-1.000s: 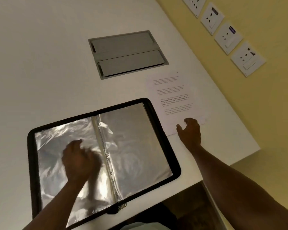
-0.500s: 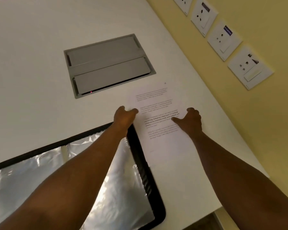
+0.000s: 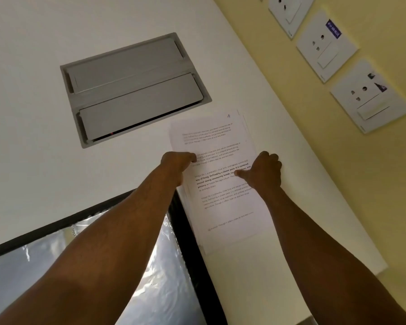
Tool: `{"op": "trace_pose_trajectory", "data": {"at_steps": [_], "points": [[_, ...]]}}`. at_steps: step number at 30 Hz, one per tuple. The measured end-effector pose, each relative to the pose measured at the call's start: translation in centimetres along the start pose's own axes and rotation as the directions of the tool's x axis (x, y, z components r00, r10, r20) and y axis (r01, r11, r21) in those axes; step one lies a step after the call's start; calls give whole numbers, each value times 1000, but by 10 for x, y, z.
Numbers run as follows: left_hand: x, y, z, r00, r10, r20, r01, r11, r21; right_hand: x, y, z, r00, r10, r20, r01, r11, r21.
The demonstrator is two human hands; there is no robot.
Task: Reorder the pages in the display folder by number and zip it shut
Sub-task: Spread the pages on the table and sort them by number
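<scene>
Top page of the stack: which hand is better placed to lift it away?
Probably the left hand: its fingers curl at the left edge of the page stack, nearest the open display folder. The right hand grips the right edge, better for steadying.

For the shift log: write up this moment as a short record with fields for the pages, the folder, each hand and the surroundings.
pages: stack of printed pages on the white table, right of the folder; top sheet marked 4 at its upper corner
folder: black display folder lies open, clear sleeves showing, not zipped
left hand: left hand grips the stack's left edge
right hand: right hand holds the stack's right edge, thumb on the top sheet
surroundings: grey hatch set in the table; wall sockets on the yellow wall
</scene>
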State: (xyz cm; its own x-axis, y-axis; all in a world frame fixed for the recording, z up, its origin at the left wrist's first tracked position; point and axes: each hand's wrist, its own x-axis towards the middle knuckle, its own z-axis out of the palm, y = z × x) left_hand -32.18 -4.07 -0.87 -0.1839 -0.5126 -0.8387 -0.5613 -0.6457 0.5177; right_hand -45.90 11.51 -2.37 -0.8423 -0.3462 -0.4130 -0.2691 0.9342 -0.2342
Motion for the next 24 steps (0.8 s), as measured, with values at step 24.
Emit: {"op": "trace_pose_trajectory", "data": {"at_steps": [24], "points": [[-25,-18,-28,992,120,36,-110,972,-208,3,-19,-24,923,-20,385,-165,882,441]]}}
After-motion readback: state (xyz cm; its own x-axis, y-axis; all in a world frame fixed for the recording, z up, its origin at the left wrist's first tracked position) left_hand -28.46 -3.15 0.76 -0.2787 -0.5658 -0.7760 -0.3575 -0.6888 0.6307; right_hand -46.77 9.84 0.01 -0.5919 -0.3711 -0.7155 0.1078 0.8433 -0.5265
